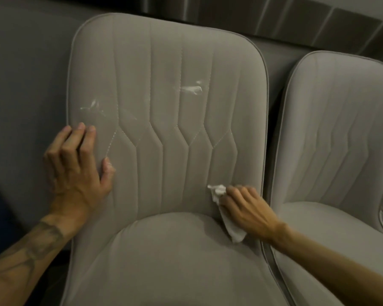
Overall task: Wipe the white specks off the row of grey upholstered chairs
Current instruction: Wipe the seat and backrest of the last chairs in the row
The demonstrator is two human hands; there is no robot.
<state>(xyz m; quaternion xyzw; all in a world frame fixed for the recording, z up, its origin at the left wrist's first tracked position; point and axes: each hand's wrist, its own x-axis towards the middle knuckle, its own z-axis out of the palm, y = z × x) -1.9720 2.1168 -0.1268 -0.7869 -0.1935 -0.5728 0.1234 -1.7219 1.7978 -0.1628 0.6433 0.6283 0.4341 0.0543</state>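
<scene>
"Grip first: what did each hand have?"

"The right hand (245,208) had its grip closed on a crumpled white cloth (218,191). Its fingers curled over it, with one end bunched ahead of the knuckles and the other trailing back under the wrist. It pressed the cloth against the lower right of the backrest (168,155), just above the seat (175,257). The left hand (75,171) held nothing. Its grip was open, fingers straight and flat on the backrest's left edge, thumb spread."

"And the specks?"

"Two patches showed on that backrest, both well above the cloth. One was a bright white streak (191,88) right of centre. The other was a fainter smear (92,107) near the left edge, just above the left fingertips. The neighbouring chair (336,133) to the right looked free of marks, as far as I could tell."

"So which step was it?"

"Wiping this chair, I judged, with the worst marks not yet reached. The next move called for carrying the cloth up and left across the stitched channels to the bright streak. It would need firm pressure, since the streak looked smeared rather than loose, while the left hand braced the backrest. The fainter smear would follow."
</scene>
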